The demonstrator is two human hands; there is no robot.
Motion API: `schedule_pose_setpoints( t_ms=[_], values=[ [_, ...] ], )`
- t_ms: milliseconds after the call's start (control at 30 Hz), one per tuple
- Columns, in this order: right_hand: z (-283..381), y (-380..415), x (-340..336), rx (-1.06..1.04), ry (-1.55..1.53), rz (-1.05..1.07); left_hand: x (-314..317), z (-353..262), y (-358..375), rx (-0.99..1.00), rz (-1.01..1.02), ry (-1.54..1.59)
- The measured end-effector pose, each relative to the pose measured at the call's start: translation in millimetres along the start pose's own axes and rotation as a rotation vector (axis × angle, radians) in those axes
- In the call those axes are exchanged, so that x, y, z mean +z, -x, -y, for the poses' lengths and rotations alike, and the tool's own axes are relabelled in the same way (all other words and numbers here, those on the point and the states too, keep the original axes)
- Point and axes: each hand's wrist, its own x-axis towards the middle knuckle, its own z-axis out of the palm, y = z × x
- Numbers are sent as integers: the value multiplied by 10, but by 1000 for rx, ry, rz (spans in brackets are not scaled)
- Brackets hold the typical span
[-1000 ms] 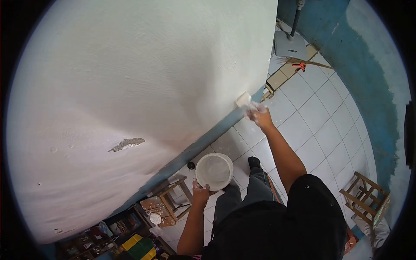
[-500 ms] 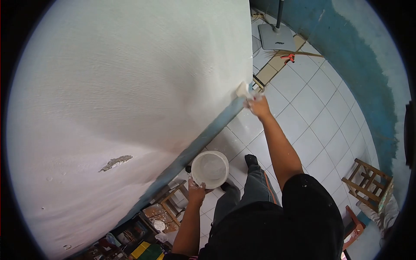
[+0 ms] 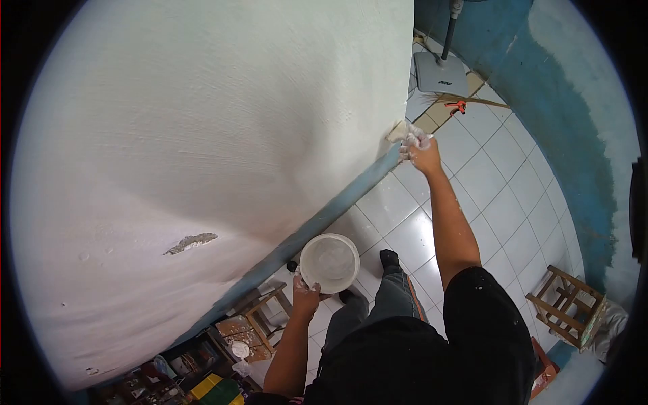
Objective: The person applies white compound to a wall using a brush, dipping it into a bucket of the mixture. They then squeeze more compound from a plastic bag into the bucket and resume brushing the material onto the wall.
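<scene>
My left hand (image 3: 307, 295) grips the near rim of a round white bucket (image 3: 330, 263), which has whitish material inside. Smeared with white, my right hand (image 3: 420, 150) is closed around a pale, flat applicator (image 3: 398, 132) whose face lies against the wall. The wall (image 3: 223, 121) is coated whitish above a blue band (image 3: 324, 214) along its lower edge. My right hand is at the wall's far end, just above this band. What part of the applicator sits inside my fingers is hidden.
A grey stand base (image 3: 441, 74) and a red-orange clamp (image 3: 457, 107) rest on the tiled floor (image 3: 486, 169). At right stands a wooden stool (image 3: 565, 307). Another wooden stool (image 3: 262, 324) and cluttered items (image 3: 209, 385) are at lower left. The wall has a chipped patch (image 3: 191, 243).
The view has shifted, so the floor objects appear lower and farther right. My right hand remains at the wall's end with the applicator, and my left hand still holds the bucket.
</scene>
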Motion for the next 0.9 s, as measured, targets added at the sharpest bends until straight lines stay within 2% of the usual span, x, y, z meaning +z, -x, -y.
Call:
schedule_pose_setpoints(
  t_ms=[67,100,167,267,367,433,533,600,667,700,733,800,900],
  values=[
    [565,149,-11,-32,29,22,-95,57,-24,21,41,-8],
    [574,247,-57,-17,-73,10,-97,39,-1,23,25,2],
    [451,465,-249,9,-278,-8,-82,-19,53,31,-10,26],
    [118,497,-379,276,-158,-75,-57,-147,155,69,34,37],
    [-305,154,-316,338,21,27,-80,-119,163,79,27,63],
    [-26,58,8,182,-266,20,-87,-64,129,101,34,67],
    [796,202,231,123,-101,11,-91,-75,214,61,5,75],
    [1184,580,180,79,-139,8,-73,-99,221,57,0,70],
    [1275,983,132,2,-226,12,-93,-54,175,92,0,50],
    [1251,1188,81,-38,-294,19,-118,-9,131,188,7,-16],
    [1290,1400,60,-17,-286,115,-152,48,123,271,7,-81],
    [1483,1772,60,35,-276,322,-143,-86,229,195,-7,-11],
    [1725,2063,311,109,-313,703,-148,-272,350,216,-3,22]
  ],
)
